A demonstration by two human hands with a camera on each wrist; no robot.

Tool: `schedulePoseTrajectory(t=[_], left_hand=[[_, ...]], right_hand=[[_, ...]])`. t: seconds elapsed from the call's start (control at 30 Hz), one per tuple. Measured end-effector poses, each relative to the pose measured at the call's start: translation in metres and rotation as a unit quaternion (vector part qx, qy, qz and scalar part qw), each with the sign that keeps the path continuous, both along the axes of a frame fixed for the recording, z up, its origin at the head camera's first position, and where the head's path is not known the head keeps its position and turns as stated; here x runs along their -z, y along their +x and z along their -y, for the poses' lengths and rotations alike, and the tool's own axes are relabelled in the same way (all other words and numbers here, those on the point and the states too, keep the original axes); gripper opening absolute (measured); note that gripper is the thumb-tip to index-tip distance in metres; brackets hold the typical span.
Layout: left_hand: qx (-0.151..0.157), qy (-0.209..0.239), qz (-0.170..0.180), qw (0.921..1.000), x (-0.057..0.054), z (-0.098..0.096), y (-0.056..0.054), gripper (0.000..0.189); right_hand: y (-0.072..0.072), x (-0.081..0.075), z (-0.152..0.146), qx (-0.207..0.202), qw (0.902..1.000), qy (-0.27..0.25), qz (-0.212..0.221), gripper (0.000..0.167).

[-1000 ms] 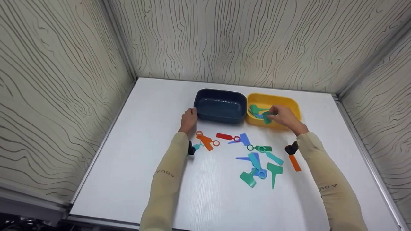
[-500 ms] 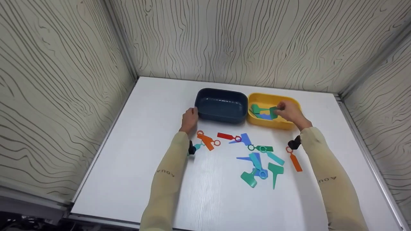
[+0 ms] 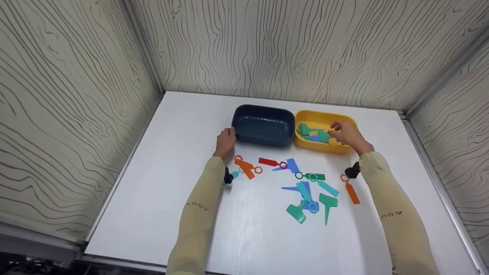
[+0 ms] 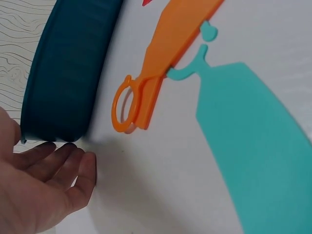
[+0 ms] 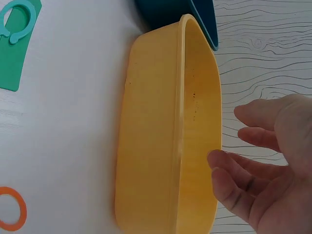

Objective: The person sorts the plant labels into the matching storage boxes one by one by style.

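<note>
My left hand (image 3: 225, 142) rests at the left end of a dark blue plastic bin (image 3: 263, 142); in the left wrist view its relaxed fingers (image 4: 63, 165) touch the bin's end wall. Over the right part of a yellow bin (image 3: 324, 147) is my right hand (image 3: 347, 133), thumb and fingers parted with nothing between them. Inside the yellow bin, on its left side, lie green plant labels (image 3: 323, 136) and a blue one (image 3: 314, 138). The right wrist view shows the open fingers (image 5: 229, 190) by the yellow bin's rim; the labels inside are hidden there.
In front of the bins lie a red ring tag (image 3: 269, 162), orange ring tags (image 3: 246, 169), another orange one (image 3: 352, 194) at right, a turquoise tag (image 4: 253, 131) by the left wrist, and several green and blue labels (image 3: 328, 202). Wood-grain panels (image 3: 267, 49) enclose the white table (image 3: 252, 236).
My right hand has moved right within the yellow bin and let go of a green plant label, which now lies among the others. The left hand has stayed at the blue bin.
</note>
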State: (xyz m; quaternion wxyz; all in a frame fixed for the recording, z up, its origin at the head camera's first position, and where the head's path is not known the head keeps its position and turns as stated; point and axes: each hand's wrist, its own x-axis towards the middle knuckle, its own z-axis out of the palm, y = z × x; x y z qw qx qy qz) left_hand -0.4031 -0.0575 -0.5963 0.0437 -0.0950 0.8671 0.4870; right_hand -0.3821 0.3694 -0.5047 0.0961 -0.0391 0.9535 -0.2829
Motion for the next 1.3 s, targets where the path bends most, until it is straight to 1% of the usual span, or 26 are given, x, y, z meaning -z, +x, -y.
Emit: schedulePoseTrajectory(t=[0.1,0.23,0.43,0.57,0.73,0.9,0.97,1.03,1.13,1.2,1.3], left_hand=[[0.0,-0.002,-0.003,1.0,-0.001,0.0,0.0,0.051],[0.002,-0.003,-0.004,1.0,-0.002,0.001,0.0,0.051],[0.003,-0.009,-0.008,0.9999,0.0,0.002,0.0,0.051],[0.001,-0.013,-0.016,0.9998,0.001,0.002,-0.002,0.051],[0.001,-0.016,-0.014,0.9998,0.001,0.002,-0.002,0.051],[0.002,-0.015,-0.019,0.9997,0.003,0.002,-0.002,0.05],[0.003,-0.014,-0.022,0.9997,0.003,0.002,-0.002,0.05],[0.005,-0.015,-0.023,0.9996,0.004,0.002,-0.002,0.049],[0.006,-0.014,-0.022,0.9997,0.004,0.002,-0.002,0.05],[0.006,-0.012,-0.018,0.9997,0.003,0.002,-0.002,0.05],[0.006,-0.012,-0.017,0.9998,0.003,0.002,-0.003,0.049]], right_hand=[[0.004,0.0,0.003,-0.005,1.0,0.004,0.0,0.046],[0.011,0.0,0.012,-0.026,0.9995,0.013,-0.011,0.042],[0.021,0.007,0.028,-0.063,0.9968,0.022,-0.045,0.033],[0.025,0.013,0.04,-0.077,0.996,0.027,-0.036,0.032],[0.03,0.021,0.054,-0.09,0.9951,0.04,0.009,0.035],[0.036,0.029,0.067,-0.1,0.9913,0.04,0.076,0.049],[0.039,0.032,0.071,-0.097,0.9895,0.04,0.099,0.053],[0.04,0.036,0.074,-0.1,0.9879,0.039,0.111,0.054],[0.042,0.042,0.08,-0.104,0.987,0.03,0.119,0.05],[0.042,0.046,0.083,-0.106,0.9866,0.025,0.121,0.051],[0.043,0.05,0.089,-0.103,0.9852,0.032,0.133,0.055]])
